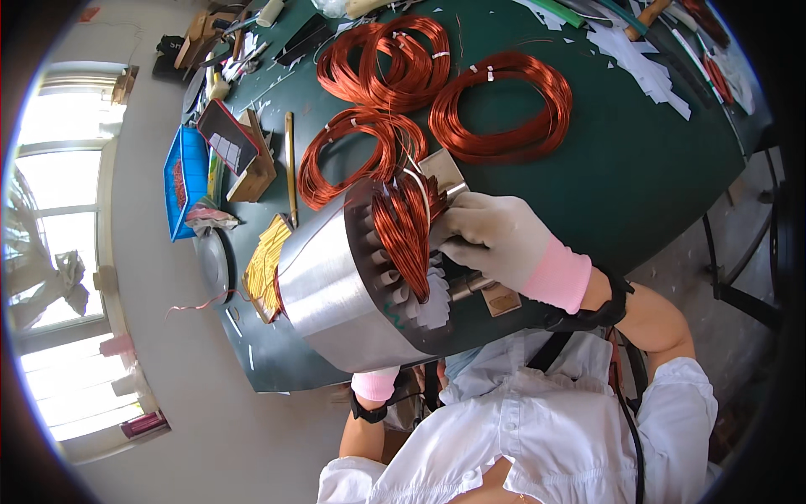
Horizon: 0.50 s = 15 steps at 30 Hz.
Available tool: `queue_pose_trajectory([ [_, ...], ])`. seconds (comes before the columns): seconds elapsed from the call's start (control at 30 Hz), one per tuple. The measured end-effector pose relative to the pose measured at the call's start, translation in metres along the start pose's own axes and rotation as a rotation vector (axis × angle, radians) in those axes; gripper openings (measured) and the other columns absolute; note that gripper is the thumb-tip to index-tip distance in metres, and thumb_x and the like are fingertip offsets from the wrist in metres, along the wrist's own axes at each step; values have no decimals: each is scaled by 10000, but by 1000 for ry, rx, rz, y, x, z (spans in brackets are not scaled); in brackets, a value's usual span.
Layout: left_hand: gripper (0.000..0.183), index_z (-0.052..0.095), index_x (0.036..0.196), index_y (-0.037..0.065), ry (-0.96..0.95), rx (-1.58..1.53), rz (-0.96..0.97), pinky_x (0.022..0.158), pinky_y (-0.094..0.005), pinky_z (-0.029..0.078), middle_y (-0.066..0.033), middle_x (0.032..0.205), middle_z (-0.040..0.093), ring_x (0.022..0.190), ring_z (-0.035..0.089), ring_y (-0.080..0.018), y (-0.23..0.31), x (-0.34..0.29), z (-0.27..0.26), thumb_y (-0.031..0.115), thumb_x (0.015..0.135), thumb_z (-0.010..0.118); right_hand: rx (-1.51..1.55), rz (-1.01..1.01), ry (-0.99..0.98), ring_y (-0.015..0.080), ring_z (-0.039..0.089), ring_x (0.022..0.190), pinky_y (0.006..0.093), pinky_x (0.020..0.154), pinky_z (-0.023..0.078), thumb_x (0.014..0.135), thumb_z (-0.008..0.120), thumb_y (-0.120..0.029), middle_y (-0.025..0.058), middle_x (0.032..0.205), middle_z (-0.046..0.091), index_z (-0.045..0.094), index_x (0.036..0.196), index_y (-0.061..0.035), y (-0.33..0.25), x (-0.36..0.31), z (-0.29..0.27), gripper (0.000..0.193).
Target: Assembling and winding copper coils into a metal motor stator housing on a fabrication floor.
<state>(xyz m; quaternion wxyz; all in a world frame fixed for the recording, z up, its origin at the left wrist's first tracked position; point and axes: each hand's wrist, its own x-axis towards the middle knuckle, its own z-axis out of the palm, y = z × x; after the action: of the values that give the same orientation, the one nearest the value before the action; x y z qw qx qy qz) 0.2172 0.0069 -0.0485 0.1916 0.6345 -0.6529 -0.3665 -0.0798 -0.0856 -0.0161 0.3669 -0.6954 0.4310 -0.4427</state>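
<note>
A silver metal stator core [323,286] lies on its side on the green table, its slotted open end turned to the right. Paper slot liners [432,307] stick out of that end. A bundle of copper winding wire [403,239] spills from the upper slots. My right hand [495,239], in a white glove with a pink cuff, is closed at the right side of this bundle, fingers curled against the wires; the fingertips are partly hidden. Of my left hand, only the pink glove cuff [375,384] shows below the core; its fingers are hidden behind the metal.
Several copper wire coils [504,109] lie beyond the core. Yellow wrapped material [267,260] is at the core's left end. A phone [228,136] leans on a wooden block near a blue basket [186,181]. Wooden blocks [502,300] support the core; paper scraps [638,67] lie far right.
</note>
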Motion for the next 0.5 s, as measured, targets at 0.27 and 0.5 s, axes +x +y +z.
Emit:
queue_pose_trajectory([
  [0.27,677,437,1294,43,-9,13,25,899,-368,427,-114,1223,514,1092,517,-276,-9,-19,-2,558,869,545,-31,-41,-107,300,598,782,374,688,492,789,632,-110,101,843,566,626,879,-74,8,1,-6,96],
  [0.5,783,379,1347,21,186,-150,27,954,-365,393,-128,1288,476,1144,495,-268,-7,-12,-10,630,865,475,-961,-251,-85,230,554,988,376,903,435,776,679,-291,63,1020,553,583,1168,-180,61,19,-105,419],
])
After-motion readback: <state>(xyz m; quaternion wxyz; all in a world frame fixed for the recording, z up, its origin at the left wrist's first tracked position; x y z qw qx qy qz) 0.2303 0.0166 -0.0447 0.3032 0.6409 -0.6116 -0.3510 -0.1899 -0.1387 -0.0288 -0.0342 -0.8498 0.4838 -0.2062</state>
